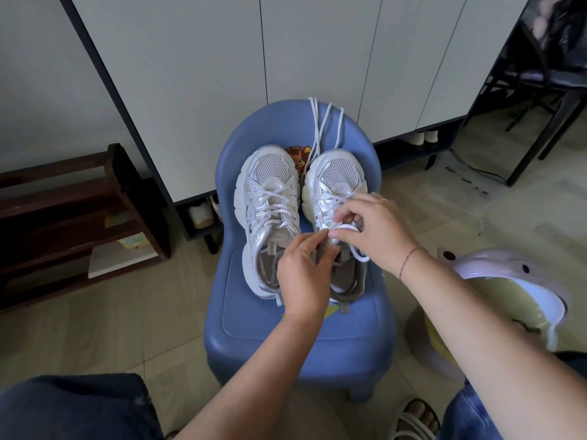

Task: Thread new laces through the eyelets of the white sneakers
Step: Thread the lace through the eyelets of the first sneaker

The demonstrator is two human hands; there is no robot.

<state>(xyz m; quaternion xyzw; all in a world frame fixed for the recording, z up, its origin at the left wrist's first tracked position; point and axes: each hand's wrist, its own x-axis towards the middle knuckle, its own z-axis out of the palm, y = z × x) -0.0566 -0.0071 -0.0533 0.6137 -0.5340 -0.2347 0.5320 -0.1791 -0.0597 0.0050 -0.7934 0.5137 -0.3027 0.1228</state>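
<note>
Two sneakers side by side on chair [286, 328], frame centre, toes up-frame. Left sneaker [270, 211] laced. L hand [301, 271] pinches right sneaker [333, 182] by its eyelets; R hand [374, 230] pinches lace [320, 128] loop there. Loose ends trail over chair back, upper centre.

Glossy mesh-panelled sneakers [301, 211], smooth matt plastic chair [301, 328], woven laces [320, 125]

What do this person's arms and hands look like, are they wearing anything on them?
Both forearms are bare, no sleeves in view. The right hand wears a thin ring, and a thin red string bracelet circles its wrist. On the left hand I can make out no jewellery.
</note>
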